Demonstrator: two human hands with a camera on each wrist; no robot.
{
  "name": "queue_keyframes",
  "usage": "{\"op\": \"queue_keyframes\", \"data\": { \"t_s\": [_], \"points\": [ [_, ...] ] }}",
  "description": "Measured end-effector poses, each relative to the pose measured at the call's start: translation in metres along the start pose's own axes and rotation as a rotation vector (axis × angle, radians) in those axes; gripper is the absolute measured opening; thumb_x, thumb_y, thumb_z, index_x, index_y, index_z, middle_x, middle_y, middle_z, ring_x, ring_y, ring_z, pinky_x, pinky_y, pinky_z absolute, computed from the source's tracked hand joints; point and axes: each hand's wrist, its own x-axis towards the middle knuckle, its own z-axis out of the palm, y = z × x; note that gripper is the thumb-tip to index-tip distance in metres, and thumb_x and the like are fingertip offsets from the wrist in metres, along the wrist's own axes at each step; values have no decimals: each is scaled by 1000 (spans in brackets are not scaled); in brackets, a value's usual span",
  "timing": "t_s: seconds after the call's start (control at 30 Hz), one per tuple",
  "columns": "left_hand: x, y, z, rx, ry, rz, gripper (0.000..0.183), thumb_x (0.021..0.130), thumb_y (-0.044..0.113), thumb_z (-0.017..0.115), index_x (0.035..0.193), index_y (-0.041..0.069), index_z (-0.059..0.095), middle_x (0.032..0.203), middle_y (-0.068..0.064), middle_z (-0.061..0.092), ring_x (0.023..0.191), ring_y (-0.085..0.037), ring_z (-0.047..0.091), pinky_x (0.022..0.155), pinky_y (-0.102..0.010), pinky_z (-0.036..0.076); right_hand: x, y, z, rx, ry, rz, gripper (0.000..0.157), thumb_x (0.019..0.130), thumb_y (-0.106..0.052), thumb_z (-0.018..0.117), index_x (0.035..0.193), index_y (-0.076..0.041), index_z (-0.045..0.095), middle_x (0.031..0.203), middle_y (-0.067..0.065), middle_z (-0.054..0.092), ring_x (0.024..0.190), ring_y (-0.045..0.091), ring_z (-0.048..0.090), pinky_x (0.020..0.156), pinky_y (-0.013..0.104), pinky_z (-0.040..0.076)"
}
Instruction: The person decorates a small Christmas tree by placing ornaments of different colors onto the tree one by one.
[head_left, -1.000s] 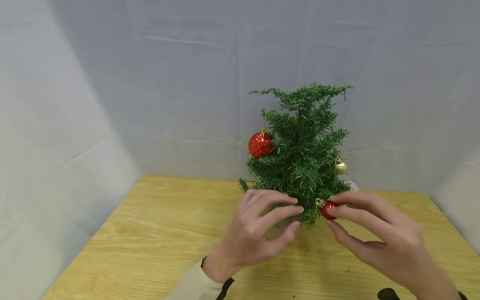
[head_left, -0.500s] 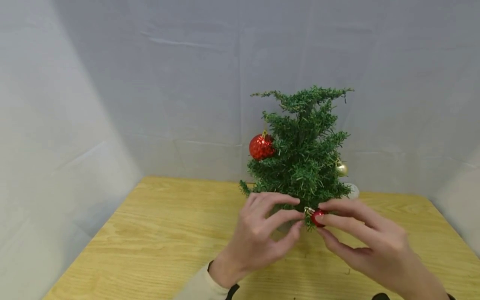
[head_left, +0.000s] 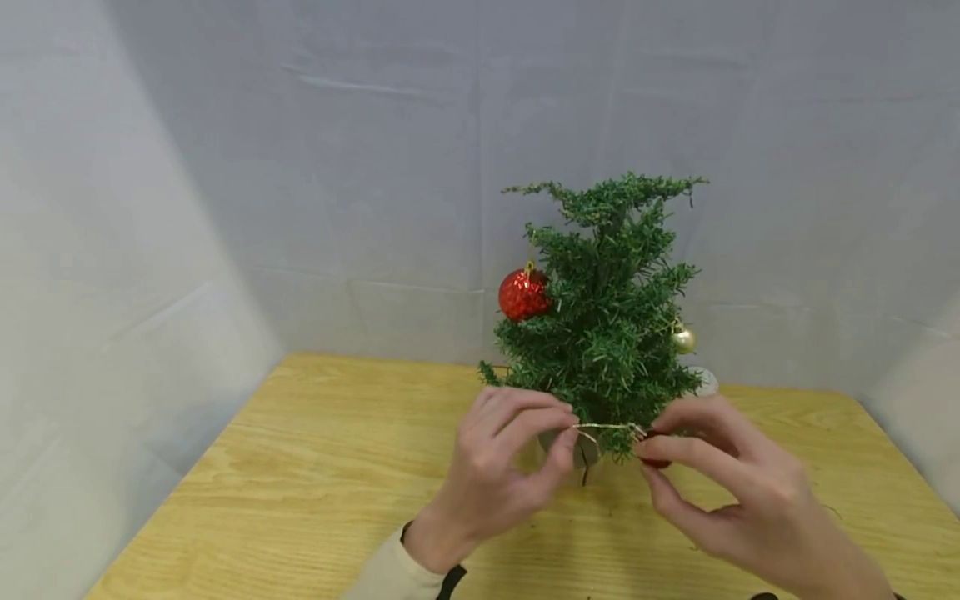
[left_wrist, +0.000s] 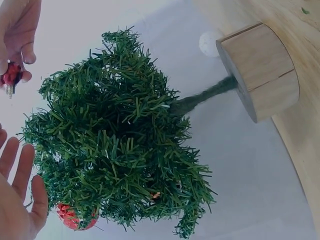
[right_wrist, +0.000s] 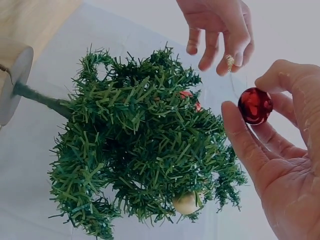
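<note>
My right hand (head_left: 742,487) holds a small shiny red bauble (right_wrist: 255,106) between thumb and fingertips, in front of the tree's lower right branches. A gold cord (head_left: 606,426) runs from the bauble's cap to my left hand (head_left: 498,467). Thumb and fingertips of the left hand pinch the cord's far end, drawing it out sideways. Just behind both hands stands a small green artificial Christmas tree (head_left: 607,308), upright on a round wooden base (left_wrist: 267,72). In the left wrist view, the red bauble (left_wrist: 11,77) is partly covered by the right hand.
A larger red bauble (head_left: 524,294) hangs at the tree's left side. On the right hangs a small gold bauble (head_left: 683,338). A white ball (head_left: 703,381) lies behind the tree's right edge. The wooden table (head_left: 300,467) meets a pale cloth backdrop (head_left: 375,167).
My right hand has moved left with the red bauble, then slightly back right. The left hand has taken the gold cord and drawn it out to the left.
</note>
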Motion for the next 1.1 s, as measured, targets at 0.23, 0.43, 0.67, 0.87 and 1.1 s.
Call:
{"op": "queue_keyframes", "data": {
  "t_s": [0.23, 0.43, 0.67, 0.87, 1.1],
  "points": [
    [-2, -1, -1, -11, 16, -12, 9, 94, 13, 66, 93, 8, 74, 90, -3, 74, 80, -12, 67, 75, -22, 51, -1, -1, 5, 5, 9, 12, 23, 100, -25, 65, 83, -9, 70, 95, 10, 63, 81, 2, 55, 61, 7, 46],
    [-2, -1, 0, -12, 17, 16, 11, 95, 14, 65, 93, 8, 74, 89, -3, 74, 79, -11, 67, 76, -21, 51, 4, -3, 12, -12, 42, -3, 27, 100, -24, 65, 77, -9, 65, 84, 4, 62, 70, -3, 49, 58, 4, 41],
    [-1, 2, 0, -25, 27, 26, 13, 96, 15, 64, 93, 7, 74, 89, -4, 74, 78, -11, 66, 75, -20, 50, 3, -4, 16, -94, 30, 45, 30, 103, -33, 61, 92, -8, 75, 80, -4, 62, 66, -6, 45, 57, 4, 39],
    [1, 3, 0, -32, 33, 36, 14, 96, 15, 64, 92, 7, 75, 89, -4, 74, 78, -11, 67, 75, -21, 50, -1, -2, 20, -63, -36, 80, 30, 104, -32, 58, 96, -10, 77, 85, -5, 63, 65, -7, 48, 57, 4, 42],
    [1, 2, 1, -19, 25, 42, 13, 95, 15, 65, 91, 8, 74, 88, -3, 74, 79, -11, 67, 76, -22, 50, -2, 0, 21, -46, -78, 90, 28, 106, -26, 51, 94, -9, 69, 84, -6, 62, 63, -8, 48, 56, 2, 41]
  ]
}}
